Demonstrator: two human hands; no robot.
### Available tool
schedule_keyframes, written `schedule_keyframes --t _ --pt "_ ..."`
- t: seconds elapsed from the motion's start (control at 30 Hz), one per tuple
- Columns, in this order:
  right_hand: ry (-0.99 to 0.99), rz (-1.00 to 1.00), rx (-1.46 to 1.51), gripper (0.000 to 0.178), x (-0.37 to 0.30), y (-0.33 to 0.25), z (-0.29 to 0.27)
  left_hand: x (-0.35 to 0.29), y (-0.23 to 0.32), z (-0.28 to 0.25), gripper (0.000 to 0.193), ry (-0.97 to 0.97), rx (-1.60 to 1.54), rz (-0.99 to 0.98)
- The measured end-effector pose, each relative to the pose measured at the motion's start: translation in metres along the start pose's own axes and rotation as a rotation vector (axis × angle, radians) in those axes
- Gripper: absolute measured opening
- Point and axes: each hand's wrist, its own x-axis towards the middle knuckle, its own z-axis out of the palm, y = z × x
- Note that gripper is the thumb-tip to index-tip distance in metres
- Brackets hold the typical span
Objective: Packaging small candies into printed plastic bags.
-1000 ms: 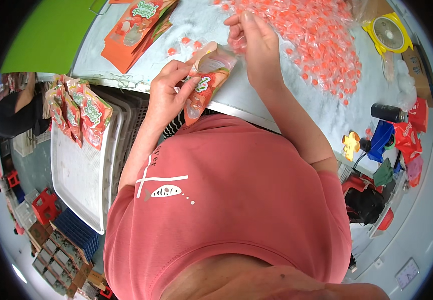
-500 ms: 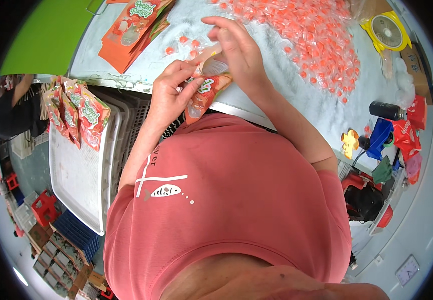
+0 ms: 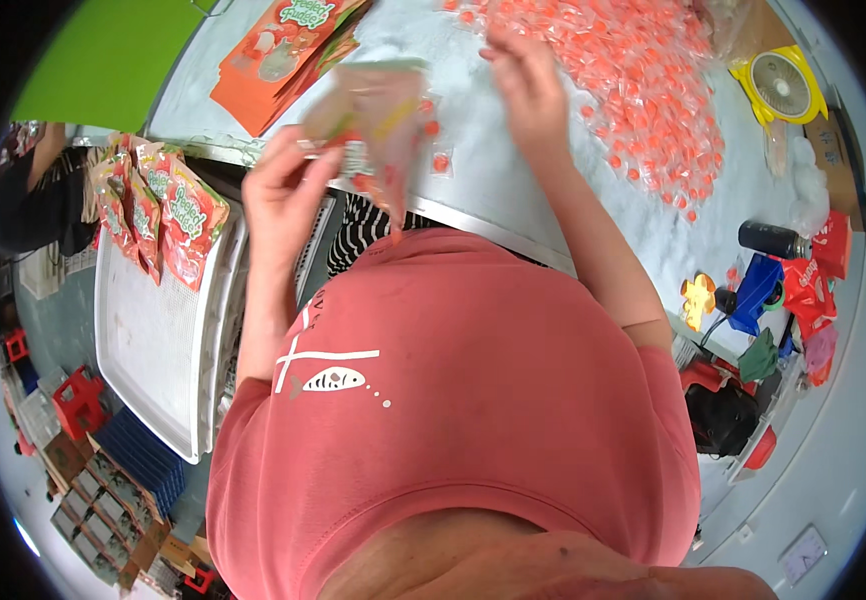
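Observation:
My left hand [image 3: 285, 195] is closed on the edge of a printed candy pouch [image 3: 385, 115], which is blurred by motion and tilted above the table's near edge. Its see-through side faces me, and whether it is sealed cannot be made out. My right hand [image 3: 533, 95] is raised over the table beside the near-left border of a large pile of orange wrapped candies [image 3: 643, 95]. Its fingers are loosely bent and apart, with nothing visible in them. A few loose wrapped candies [image 3: 440, 161] lie just right of the pouch.
Flat orange pouches [image 3: 268, 65] are stacked at the far left of the table. Several filled pouches [image 3: 188, 225] lie on a white tray [image 3: 148, 350] to my left. At the right are a yellow fan [image 3: 783, 84], a black cylinder [image 3: 773, 239] and a blue object [image 3: 756, 295].
My left hand has moved left, and the pouch has swung round to show its see-through side. The right hand has drawn away from the pouch, to the right toward the candy pile.

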Motion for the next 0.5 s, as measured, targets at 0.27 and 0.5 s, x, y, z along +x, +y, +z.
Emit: schedule_keyframes --t 0.27,0.5 --pt "-0.473 -0.334 -0.754 0.097 -0.037 0.046 0.074 -0.027 0.004 -0.058 0.017 0.139 0.176 0.033" --pt "-0.624 -0.357 -0.798 0.085 0.003 0.071 0.106 -0.04 0.0 -0.066 0.019 0.175 0.179 0.014"
